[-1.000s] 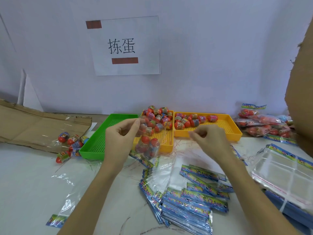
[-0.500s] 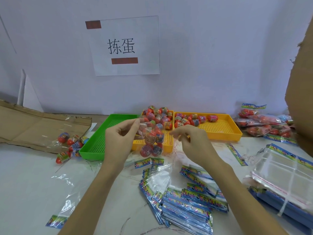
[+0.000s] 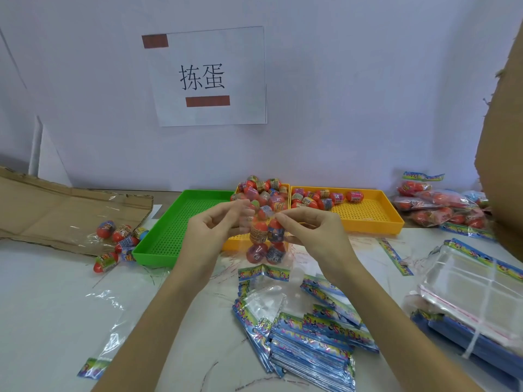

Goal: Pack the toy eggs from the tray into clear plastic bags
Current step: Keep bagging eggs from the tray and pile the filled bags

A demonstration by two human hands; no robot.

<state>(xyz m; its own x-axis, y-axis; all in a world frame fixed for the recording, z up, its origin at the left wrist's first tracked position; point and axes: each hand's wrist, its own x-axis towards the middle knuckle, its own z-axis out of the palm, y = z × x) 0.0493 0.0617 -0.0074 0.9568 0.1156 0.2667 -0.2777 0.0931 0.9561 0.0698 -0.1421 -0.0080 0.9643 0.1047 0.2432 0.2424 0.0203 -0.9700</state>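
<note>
Both hands (image 3: 215, 224) (image 3: 308, 230) pinching clear bag (image 3: 264, 239) of perhaps four toy eggs, yellow trays (image 3: 368, 219) holding eggs, green tray (image 3: 181, 222)

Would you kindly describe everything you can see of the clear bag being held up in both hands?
The clear bag is thin, glossy transparent plastic, hanging upright above the table in front of the yellow tray. It holds several toy eggs, orange-red with printed wrappers, stacked in roughly two columns. A colourful printed strip runs along its lower edge. The left hand and right hand pinch its top from either side.
</note>
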